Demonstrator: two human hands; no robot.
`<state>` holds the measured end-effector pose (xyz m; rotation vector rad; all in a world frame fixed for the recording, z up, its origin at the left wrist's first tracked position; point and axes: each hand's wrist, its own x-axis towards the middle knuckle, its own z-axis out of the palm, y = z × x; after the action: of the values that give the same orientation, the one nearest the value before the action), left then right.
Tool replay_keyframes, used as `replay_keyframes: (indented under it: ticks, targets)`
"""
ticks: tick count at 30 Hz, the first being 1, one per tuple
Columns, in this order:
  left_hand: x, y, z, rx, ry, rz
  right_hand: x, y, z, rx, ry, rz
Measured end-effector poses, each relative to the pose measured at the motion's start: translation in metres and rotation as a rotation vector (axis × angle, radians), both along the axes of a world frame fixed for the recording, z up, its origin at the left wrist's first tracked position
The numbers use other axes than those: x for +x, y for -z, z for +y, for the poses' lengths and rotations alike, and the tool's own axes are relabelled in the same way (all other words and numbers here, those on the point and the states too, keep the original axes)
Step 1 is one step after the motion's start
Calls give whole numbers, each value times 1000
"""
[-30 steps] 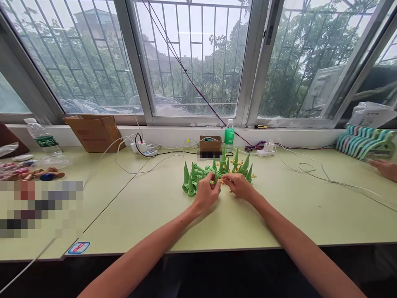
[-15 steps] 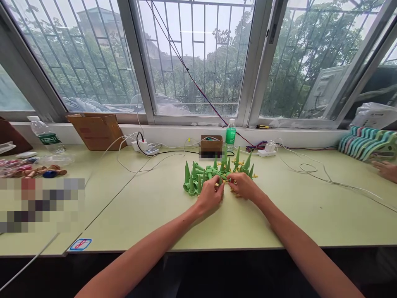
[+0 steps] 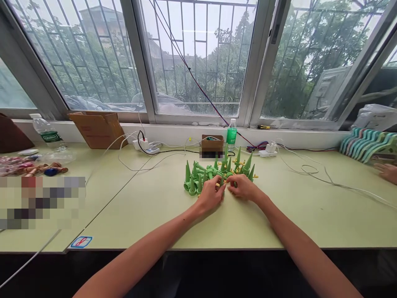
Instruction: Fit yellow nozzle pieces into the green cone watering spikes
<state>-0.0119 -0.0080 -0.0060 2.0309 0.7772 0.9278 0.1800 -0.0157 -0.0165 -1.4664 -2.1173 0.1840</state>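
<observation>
My left hand (image 3: pixel 211 193) is closed around a green plastic watering spike (image 3: pixel 222 181), most of it hidden by the fingers. Close beside it on the right, my right hand (image 3: pixel 243 187) has its fingertips pinched at a small yellow valve (image 3: pixel 226 181) against that spike. Just behind both hands, a cluster of green cone-shaped watering spikes (image 3: pixel 192 185) covers the table; several stand with points up, others lie on their sides. Yellow valves (image 3: pixel 255 176) stick out from those on the right.
A small open cardboard box (image 3: pixel 212 143) and a green-labelled bottle (image 3: pixel 231 134) stand behind the spikes. White cables (image 3: pixel 328 181) cross the table (image 3: pixel 130 215). At the right edge, another person's hand (image 3: pixel 386 171) is near several pastel hangers (image 3: pixel 366 145). A larger carton (image 3: pixel 97 130) stands back left.
Both hands stay almost in place over the spike, with the right fingertips shifting slightly. The whole view has moved a few pixels.
</observation>
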Motion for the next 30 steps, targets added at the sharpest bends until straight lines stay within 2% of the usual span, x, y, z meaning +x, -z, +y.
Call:
replay_keyframes:
  ticks: [14,24,30]
  targets:
    - [0,1,4,137,-65,52,-2,0,-2,-36,-77,95]
    - [2,2,-1,268,-146,-69,-6,-6,-6,-23,-138,98]
    - [2,0,-3,275,-221,-141,-7,-9,-7,-52,-154,121]
